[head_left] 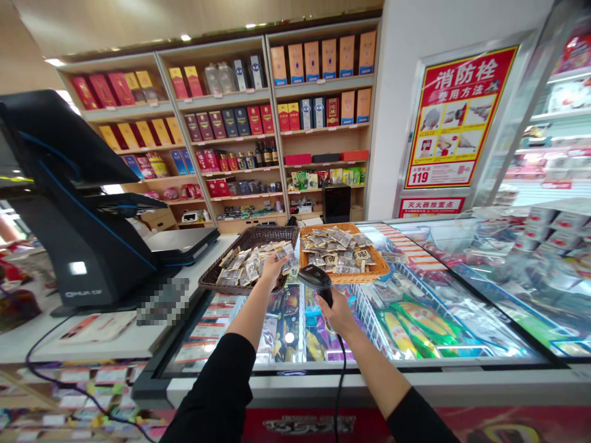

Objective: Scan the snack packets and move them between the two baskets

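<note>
My left hand reaches into the dark brown wicker basket of small clear-wrapped packets. Its fingers are closed at a packet near the basket's right side, though the fingertips are partly hidden. In my right hand is a black handheld barcode scanner, its head pointing left and its cable hanging down. Just beyond the scanner stands an orange wicker basket, heaped with similar packets. Both baskets rest on the glass top of a chest freezer.
To the left, a black checkout terminal and a flat scale plate stand on a white counter. Frozen goods lie under the glass. Stacked tubs are at right. Shelves of boxed bottles line the wall behind.
</note>
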Motion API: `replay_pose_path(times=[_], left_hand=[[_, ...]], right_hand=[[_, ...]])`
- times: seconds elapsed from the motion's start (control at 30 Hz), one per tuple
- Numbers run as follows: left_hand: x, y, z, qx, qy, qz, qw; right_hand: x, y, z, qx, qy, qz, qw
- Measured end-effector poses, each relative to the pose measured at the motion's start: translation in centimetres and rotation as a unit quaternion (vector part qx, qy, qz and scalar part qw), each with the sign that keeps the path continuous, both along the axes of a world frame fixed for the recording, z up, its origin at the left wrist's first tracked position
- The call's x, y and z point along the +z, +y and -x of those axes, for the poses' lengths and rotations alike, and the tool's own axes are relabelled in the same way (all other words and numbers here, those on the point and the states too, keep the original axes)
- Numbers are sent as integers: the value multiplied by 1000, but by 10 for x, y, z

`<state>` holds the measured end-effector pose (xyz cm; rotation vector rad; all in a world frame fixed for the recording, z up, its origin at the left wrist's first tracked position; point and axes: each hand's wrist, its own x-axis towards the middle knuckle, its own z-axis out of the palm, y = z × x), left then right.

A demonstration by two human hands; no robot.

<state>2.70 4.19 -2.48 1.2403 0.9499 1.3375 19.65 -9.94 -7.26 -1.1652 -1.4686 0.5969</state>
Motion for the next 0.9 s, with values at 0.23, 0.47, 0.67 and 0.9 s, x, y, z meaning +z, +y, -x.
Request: replay_pose_path(times=[0.23,0.47,0.67,0.9], left_hand=[[18,2,16,191,99,-120,969],[43,-10,46,392,507,-90,762],[38,-11,64,50,700,-27,712],[30,32,68,5,700,-71,710]], right_hand=[[-8,7,-3,-10,133,40,990],[-12,15,-11,-47,204,42,977],[-16,18,-13,-38,246,51,967],[-19,21,-6,-19,240,56,969]])
